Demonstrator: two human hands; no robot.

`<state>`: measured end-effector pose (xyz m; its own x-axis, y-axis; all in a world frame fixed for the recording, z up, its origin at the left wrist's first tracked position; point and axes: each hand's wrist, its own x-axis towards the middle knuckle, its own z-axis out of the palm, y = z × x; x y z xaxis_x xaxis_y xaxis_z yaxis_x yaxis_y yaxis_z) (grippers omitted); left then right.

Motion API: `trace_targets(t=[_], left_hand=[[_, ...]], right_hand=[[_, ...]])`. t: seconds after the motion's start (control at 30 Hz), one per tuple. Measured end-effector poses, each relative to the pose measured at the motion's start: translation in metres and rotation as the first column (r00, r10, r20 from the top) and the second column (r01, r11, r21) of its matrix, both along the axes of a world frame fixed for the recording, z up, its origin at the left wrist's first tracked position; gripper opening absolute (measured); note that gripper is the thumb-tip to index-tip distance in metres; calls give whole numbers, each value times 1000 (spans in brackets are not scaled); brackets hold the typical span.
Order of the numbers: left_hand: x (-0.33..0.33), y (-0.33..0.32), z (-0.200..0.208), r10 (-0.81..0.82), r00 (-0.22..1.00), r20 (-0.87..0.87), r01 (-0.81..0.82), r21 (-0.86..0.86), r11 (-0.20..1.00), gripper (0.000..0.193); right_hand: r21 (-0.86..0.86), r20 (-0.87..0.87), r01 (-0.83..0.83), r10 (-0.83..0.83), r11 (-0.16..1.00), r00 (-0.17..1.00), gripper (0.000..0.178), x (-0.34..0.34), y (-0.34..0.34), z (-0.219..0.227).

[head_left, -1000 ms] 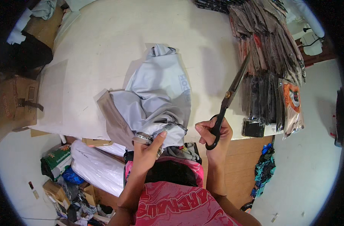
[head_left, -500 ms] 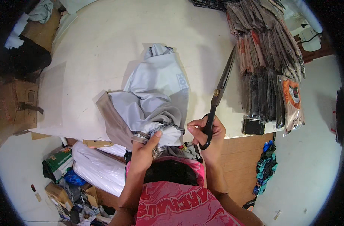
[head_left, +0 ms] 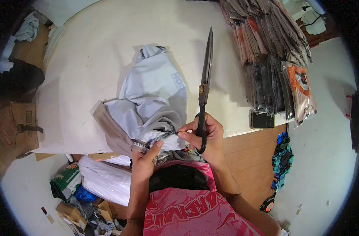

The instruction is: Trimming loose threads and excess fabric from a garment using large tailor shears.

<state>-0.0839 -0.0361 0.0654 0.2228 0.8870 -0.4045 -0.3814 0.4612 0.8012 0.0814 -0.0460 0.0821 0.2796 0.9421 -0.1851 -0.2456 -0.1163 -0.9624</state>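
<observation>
Centre frame, white worktop (head_left: 89, 59): left hand (head_left: 145, 159) pinches the pale grey fabric garment's (head_left: 152, 98) patterned waistband; right hand (head_left: 205, 135) grips long black metal scissors (head_left: 205, 84), fingertips also on the waistband.

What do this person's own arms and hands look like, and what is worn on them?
Both forearms come in bare from the lower edge: no sleeves, gloves or wristbands visible. The left hand and right hand show no rings that I can make out. A pink printed top covers the chest below.

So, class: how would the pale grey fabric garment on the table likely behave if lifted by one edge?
The pale grey fabric garment already lies crumpled in folds, so it would probably droop limply. It looks thin, so likely light. The left hand and right hand stretch its edge between them, suggesting it will not hold shape alone.
</observation>
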Motion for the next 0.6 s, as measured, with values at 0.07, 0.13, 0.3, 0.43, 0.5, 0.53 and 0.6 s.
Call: trace_targets(t=[0.07, 0.13, 0.3, 0.43, 0.5, 0.53, 0.6], left_hand=[[-3, 1, 0, 10, 999, -31, -11, -24, 1000, 28], [-5, 1, -5, 54, 999, -3, -54, -48, 997, 28], [-4, 8, -2, 139, 983, 124, -126, -103, 987, 29], [2, 6, -3, 31, 998, 50, -27, -74, 997, 29], [2, 5, -3, 10, 999, 40, -8, -54, 998, 28], [3, 4, -3, 0, 999, 33, 1, -32, 999, 28], [3, 4, 1, 8, 1000, -8, -8, -60, 998, 26]], right_hand=[[-86, -61, -39, 34, 996, 998, 27, 4, -3, 2], [-82, -88, -25, 18, 996, 996, 27, 6, -5, 0], [-34, -22, 19, -20, 999, 1000, 30, 8, -8, -7], [-64, -3, 2, -2, 998, 1000, 31, 3, -5, 0], [-14, 47, -12, 13, 1000, 999, 29, -1, -1, -3], [-15, 44, -2, 2, 1000, 999, 29, -1, 1, -3], [-63, 14, -39, 40, 997, 999, 28, 0, 3, -1]])
